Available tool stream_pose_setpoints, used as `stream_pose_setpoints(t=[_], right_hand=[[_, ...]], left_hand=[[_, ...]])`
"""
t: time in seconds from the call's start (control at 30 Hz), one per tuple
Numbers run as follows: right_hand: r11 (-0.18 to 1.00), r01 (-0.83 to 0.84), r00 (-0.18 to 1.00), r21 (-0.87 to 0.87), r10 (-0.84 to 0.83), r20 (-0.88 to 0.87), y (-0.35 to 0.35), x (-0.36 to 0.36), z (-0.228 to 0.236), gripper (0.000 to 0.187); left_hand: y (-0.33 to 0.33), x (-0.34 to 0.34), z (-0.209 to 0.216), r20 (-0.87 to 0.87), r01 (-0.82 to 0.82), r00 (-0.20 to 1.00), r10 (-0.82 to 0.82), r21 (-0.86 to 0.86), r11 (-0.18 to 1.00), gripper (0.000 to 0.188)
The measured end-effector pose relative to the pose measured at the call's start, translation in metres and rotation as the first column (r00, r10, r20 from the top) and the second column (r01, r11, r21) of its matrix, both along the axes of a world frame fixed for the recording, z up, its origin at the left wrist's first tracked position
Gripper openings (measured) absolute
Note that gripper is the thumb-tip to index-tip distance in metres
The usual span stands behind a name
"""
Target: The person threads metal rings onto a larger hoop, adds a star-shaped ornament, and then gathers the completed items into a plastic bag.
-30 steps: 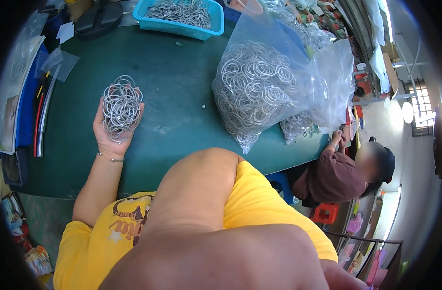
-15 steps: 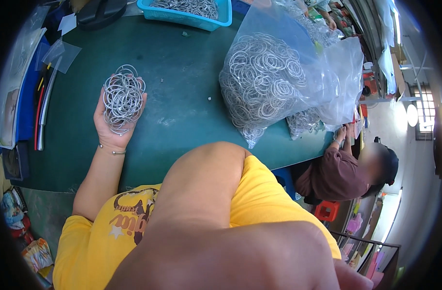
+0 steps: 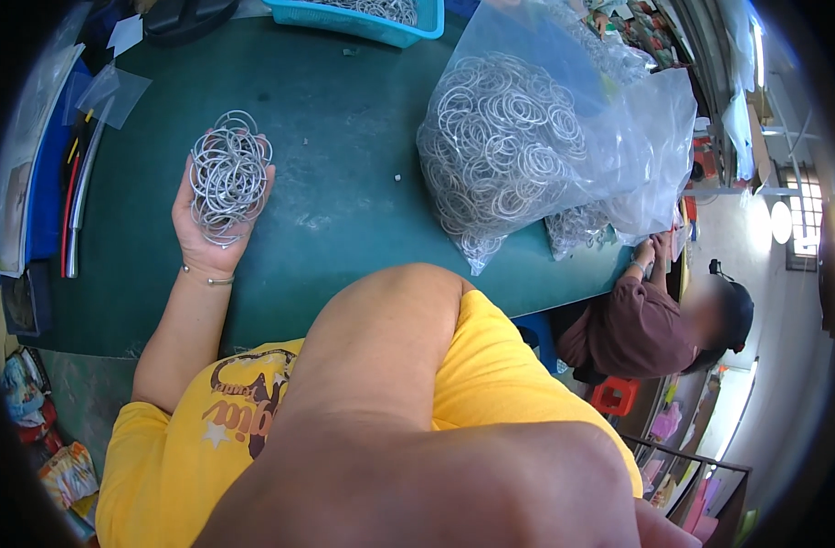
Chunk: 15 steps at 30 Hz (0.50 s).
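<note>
Head view | left hand (image 3: 212,219) grip cupping one ring bundle (image 3: 227,175) | one ring bag (image 3: 536,137) | right hand probably hidden

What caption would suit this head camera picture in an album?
Left hand cradling a tangled bunch of silver metal rings over a green table, beside a clear plastic bag of rings.

- Work table (image 3: 344,183): dark green top, scuffed pale near its middle, with a few small specks.
- Clear plastic bag (image 3: 545,146): large, filled with silver metal rings, resting on the table's right part and reaching its near edge.
- Turquoise plastic basket (image 3: 363,20): at the far edge, holding more rings.
- Small clear plastic sleeve (image 3: 114,91): lying flat at the far left.
- Black object (image 3: 184,14): far-left corner, kind unclear.
</note>
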State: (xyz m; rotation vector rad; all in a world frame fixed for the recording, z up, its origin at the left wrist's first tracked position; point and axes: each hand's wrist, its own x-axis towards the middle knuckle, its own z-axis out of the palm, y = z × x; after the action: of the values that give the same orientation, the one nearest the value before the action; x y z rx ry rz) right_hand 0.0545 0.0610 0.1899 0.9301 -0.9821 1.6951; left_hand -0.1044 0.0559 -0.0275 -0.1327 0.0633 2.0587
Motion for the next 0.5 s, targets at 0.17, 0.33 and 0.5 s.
stream_pose_setpoints(t=[0.17,0.33,0.5], right_hand=[[0.999,0.032,0.999,0.003,-0.032,0.014,0.004,-0.002,0.000,0.017],[0.999,0.048,0.998,-0.003,-0.047,0.036,0.013,0.000,-0.001,0.016],[0.991,0.126,0.990,-0.037,-0.123,0.069,0.038,-0.007,-0.006,0.016]], left_hand=[[0.001,0.000,0.000,0.012,-0.005,1.000,0.005,-0.026,1.000,0.031],[0.000,0.000,0.000,0.016,-0.027,0.999,0.028,-0.019,0.999,0.032],[0.000,-0.003,-0.003,0.010,-0.020,1.000,0.020,-0.011,1.000,0.033]])
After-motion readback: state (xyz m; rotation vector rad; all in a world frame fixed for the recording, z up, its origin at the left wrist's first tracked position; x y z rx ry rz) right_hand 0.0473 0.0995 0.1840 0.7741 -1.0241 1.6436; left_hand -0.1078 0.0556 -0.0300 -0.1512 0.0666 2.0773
